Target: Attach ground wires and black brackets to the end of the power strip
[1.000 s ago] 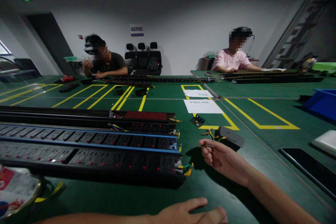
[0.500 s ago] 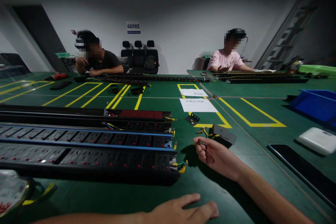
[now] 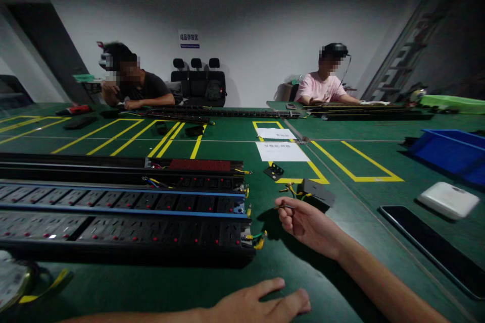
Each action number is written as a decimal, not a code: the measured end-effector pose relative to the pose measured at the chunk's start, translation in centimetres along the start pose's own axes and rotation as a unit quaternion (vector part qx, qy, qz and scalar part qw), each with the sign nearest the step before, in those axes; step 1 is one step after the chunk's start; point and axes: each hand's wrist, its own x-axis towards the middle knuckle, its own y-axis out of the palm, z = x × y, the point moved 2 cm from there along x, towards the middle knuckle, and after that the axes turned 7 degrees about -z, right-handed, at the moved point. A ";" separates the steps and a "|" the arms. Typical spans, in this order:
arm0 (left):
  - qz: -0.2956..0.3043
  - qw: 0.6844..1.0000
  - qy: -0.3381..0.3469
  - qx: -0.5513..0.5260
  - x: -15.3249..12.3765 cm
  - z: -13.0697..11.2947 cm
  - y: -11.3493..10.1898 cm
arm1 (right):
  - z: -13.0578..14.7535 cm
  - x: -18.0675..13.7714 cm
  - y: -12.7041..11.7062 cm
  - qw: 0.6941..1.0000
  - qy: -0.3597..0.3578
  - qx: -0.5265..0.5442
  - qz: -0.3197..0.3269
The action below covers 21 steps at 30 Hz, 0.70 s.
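Observation:
My right hand hovers just right of the end of the nearest black power strip and pinches a small thin wire piece between its fingertips. Yellow and green wire ends stick out of that strip's end. Low in the view, my left hand lies flat on the green table with its fingers spread, holding nothing. A small black end cap with yellow wires lies just beyond my right hand.
More long power strips lie side by side at the left. White paper sheets, a blue bin, a white device and a dark flat panel sit to the right. Two other people sit at the far side.
The view has drifted right, so everything sits a little further left in frame. Both my hands keep their pose; the right one still pinches the wire piece.

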 end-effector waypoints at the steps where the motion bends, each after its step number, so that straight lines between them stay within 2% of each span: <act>1: -0.001 1.000 -0.001 0.001 0.0 0.0 0.1 | 0.0 0.1 -0.1 1.000 0.000 0.001 0.000; 21: -0.034 0.999 0.001 0.030 -0.3 -0.3 0.7 | -0.1 0.4 -0.6 1.000 -0.004 0.008 0.013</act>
